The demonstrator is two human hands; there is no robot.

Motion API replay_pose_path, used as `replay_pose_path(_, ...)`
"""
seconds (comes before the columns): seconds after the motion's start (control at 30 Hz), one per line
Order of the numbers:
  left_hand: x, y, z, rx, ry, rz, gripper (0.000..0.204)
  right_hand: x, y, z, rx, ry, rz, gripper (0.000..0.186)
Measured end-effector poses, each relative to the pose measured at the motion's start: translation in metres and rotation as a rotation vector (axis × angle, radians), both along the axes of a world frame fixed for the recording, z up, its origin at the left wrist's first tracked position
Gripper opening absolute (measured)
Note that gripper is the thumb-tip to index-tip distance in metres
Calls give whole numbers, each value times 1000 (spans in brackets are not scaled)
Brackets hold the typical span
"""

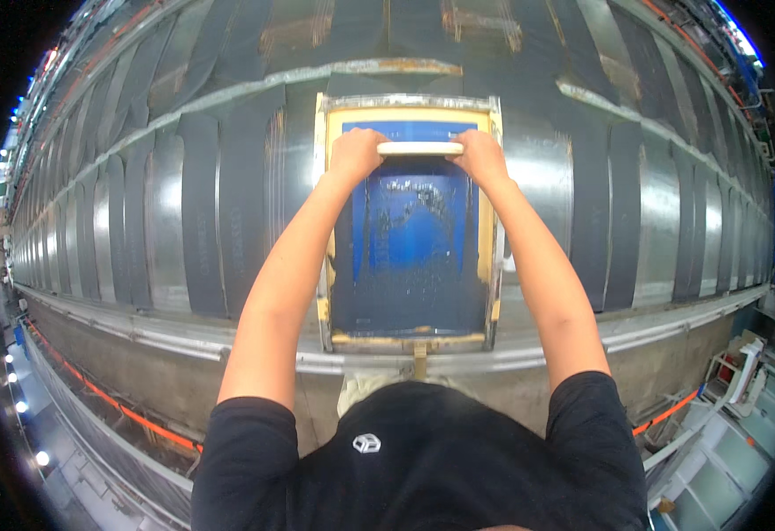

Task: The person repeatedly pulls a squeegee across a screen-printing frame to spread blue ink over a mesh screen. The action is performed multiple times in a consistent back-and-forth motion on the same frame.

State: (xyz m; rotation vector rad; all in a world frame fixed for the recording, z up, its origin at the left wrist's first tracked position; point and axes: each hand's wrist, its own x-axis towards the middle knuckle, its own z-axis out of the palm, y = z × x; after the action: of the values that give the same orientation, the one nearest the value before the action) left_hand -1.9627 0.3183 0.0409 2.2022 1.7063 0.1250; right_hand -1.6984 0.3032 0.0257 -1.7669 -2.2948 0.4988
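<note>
A: Where was the bar in all this?

B: The pale bar [421, 149] lay crosswise inside the frame [410, 114], near its far end, above the blue panel [374, 239]. The frame itself rested on the long table [533, 199], with dark strips [200, 208] to either side of it.

A: And the hands?

B: Both were holding the bar. The left hand [357, 155] gripped the end toward the frame's left rail, the right hand [482, 157] the end toward its right rail. I couldn't tell how the fingers wrapped underneath; the backs of the hands hid that.

A: What would have made for good work there?

B: In my judgement, equal pressure from both hands, so neither end dug in or lifted, and the bar kept square to the frame's side rails. The arms reached well forward over the frame, so a steady trunk mattered too.

A: Anything to watch?

B: The dark, patchy film [405, 305] lay thickest at the frame's near end. An uneven lean could have left streaks in it, I'd say. The bar's tilt was too hard to judge from above.
</note>
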Motion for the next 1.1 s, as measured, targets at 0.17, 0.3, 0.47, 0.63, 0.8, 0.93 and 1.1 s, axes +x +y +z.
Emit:
replay_pose_path(0.17,-4,-92,-10,-35,-11,-2,27,1,-90,-10,19,51,-1,25)
replay_pose_path(0.3,-10,-213,-14,124,-104,-23,24,-4,-204,-3,87,156,27,32)
replay_pose_path(0.47,-9,-317,-5,80,-86,-37,43,-6,-297,-12,142,221,47,33)
replay_pose_path(0.63,-13,-270,1,231,-95,-72,41,-4,-246,2,183,206,95,34)
replay_pose_path(0.8,-9,-93,-6,263,-121,-30,21,2,-65,-6,212,145,114,24)
replay_pose_path(0.93,-6,2,4,166,-36,-31,21,-1,21,6,104,65,43,22)
replay_pose_path(1.1,-4,27,-10,106,13,-15,19,3,39,-10,-33,9,-27,27)
